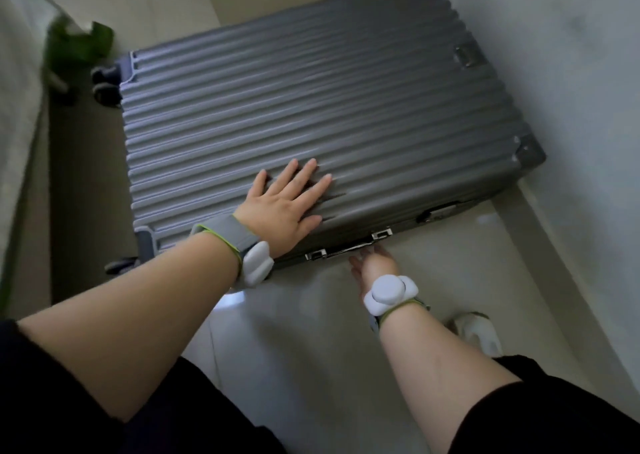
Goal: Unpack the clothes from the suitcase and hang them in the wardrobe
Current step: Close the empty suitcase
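Floor (pixel 311 329): pale beige, smooth and faintly glossy, with one soft patch of reflected light; dim, even lighting throughout. Wall (pixel 575 72): plain white, on the right, meeting the floor at a pale skirting strip (pixel 543 245). Sundries: white bedding edge (pixel 17 100) at left, blurred green object (pixel 81 43) beside it, white shoe (pixel 479 332) near the wall.

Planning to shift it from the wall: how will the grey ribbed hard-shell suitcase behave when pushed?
The grey ribbed hard-shell suitcase looks stiff: no dent under the flat left hand. Lying flat, wheels sideways, it likely slides rather than rolls. Tipping seems unlikely.
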`<act>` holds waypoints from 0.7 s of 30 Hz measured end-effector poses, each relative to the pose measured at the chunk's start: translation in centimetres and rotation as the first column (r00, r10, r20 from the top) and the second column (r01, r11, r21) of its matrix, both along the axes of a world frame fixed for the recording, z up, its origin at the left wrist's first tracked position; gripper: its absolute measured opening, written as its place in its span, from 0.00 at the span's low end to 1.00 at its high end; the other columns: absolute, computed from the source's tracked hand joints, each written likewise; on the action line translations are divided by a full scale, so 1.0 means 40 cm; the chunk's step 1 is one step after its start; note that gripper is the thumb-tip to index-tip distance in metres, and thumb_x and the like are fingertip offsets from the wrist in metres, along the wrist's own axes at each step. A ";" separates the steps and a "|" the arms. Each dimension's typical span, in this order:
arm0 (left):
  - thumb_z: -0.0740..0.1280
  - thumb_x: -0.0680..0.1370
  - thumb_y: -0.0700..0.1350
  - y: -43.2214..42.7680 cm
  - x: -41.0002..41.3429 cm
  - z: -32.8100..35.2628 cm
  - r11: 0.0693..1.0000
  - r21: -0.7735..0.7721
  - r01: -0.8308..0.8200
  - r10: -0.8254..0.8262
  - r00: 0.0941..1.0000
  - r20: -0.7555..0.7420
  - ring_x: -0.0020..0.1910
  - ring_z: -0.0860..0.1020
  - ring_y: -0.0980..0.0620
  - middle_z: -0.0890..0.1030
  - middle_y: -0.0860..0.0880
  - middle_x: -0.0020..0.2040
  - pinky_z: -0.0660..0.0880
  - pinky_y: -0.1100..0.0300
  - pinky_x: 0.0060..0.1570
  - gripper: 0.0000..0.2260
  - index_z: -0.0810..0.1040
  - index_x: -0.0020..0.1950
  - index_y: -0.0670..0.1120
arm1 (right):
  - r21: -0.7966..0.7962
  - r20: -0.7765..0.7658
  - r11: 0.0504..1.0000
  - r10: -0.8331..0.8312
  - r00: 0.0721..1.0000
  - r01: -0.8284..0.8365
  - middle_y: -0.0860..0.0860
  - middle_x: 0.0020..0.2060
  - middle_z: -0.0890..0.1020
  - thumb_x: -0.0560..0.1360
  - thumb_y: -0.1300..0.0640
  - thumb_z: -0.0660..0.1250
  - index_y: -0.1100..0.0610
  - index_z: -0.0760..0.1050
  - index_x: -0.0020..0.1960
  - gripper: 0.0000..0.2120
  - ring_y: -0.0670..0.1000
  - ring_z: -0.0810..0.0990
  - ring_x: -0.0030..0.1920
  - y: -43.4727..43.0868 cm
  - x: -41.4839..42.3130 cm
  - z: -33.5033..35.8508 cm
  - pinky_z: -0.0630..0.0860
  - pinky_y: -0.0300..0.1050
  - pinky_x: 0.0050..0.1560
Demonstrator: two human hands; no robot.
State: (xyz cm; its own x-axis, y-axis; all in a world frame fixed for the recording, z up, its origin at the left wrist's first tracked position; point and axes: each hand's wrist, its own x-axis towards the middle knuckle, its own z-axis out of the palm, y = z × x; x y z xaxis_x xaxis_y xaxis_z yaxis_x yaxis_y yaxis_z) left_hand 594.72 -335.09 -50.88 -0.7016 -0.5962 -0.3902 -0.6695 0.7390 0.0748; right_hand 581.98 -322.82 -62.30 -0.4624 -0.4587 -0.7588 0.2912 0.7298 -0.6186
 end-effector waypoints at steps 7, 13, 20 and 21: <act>0.45 0.81 0.59 -0.001 0.203 -0.014 0.973 -0.006 -0.231 0.231 0.973 0.004 0.76 0.36 0.51 0.36 0.53 0.77 0.39 0.42 0.74 0.26 0.37 0.76 0.57 | 0.031 0.361 0.997 0.053 0.931 -0.069 0.54 0.41 0.76 0.81 0.64 0.54 0.56 0.68 0.38 0.13 0.54 0.75 0.51 -0.022 0.183 0.009 0.73 0.51 0.60; 0.44 0.82 0.57 0.015 0.257 -0.021 0.947 0.025 -0.320 0.321 0.947 -0.021 0.76 0.35 0.49 0.36 0.54 0.77 0.39 0.42 0.73 0.25 0.38 0.76 0.58 | -0.013 0.513 1.000 0.005 0.858 0.002 0.59 0.56 0.74 0.79 0.65 0.57 0.61 0.69 0.53 0.05 0.59 0.76 0.61 -0.060 0.301 0.026 0.76 0.46 0.54; 0.46 0.82 0.55 0.015 0.261 -0.022 0.948 0.030 -0.317 0.319 0.945 -0.067 0.76 0.37 0.48 0.38 0.54 0.78 0.39 0.41 0.73 0.24 0.40 0.77 0.58 | 0.059 0.599 0.979 -0.191 0.778 0.194 0.64 0.68 0.69 0.81 0.66 0.47 0.62 0.67 0.53 0.11 0.61 0.68 0.69 -0.072 0.353 0.042 0.68 0.47 0.61; 0.46 0.82 0.55 0.017 0.261 -0.023 0.948 0.025 -0.317 0.318 0.946 -0.066 0.77 0.37 0.48 0.38 0.54 0.78 0.39 0.41 0.73 0.24 0.41 0.77 0.59 | 0.078 0.606 0.973 -0.221 0.764 0.219 0.63 0.67 0.70 0.81 0.66 0.46 0.62 0.67 0.55 0.11 0.61 0.68 0.69 -0.078 0.358 0.041 0.68 0.47 0.59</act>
